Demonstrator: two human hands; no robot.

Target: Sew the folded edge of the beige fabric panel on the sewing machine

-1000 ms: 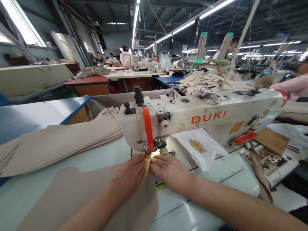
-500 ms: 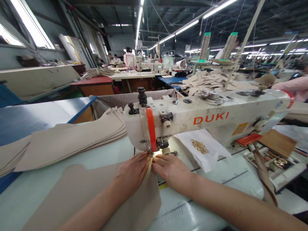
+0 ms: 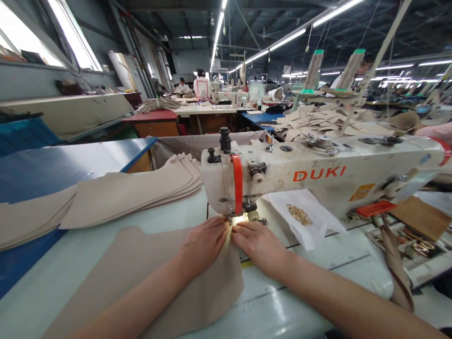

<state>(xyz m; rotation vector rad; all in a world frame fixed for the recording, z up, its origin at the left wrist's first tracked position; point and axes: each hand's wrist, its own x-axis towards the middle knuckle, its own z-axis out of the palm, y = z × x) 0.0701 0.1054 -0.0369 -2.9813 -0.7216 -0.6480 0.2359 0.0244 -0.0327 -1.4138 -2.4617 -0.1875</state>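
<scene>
A taupe fabric panel (image 3: 141,263) lies on the pale green machine bed, with its upper right edge at the lit needle area of a white sewing machine (image 3: 278,174). My left hand (image 3: 205,242) rests palm down on the panel, fingers stretched flat toward the presser foot (image 3: 231,219). Just right of the needle, my right hand (image 3: 259,242) has its fingers bent and pressed together on the panel's edge. Its thumb and the underside of both hands are hidden. The fingertips of the two hands almost meet in front of the foot.
Stacked taupe panels (image 3: 134,193) lie to the left. Gold rings (image 3: 299,215) sit on a white bag (image 3: 318,230) beneath the machine arm. A parts tray (image 3: 420,249) stands at right, near a hanging strap (image 3: 393,263). Thread cones (image 3: 314,70) rise behind; people work farther back.
The camera view has turned slightly left, so the whole scene sits farther right. Both hands keep their places beside the needle; the panel shows little movement under them.
</scene>
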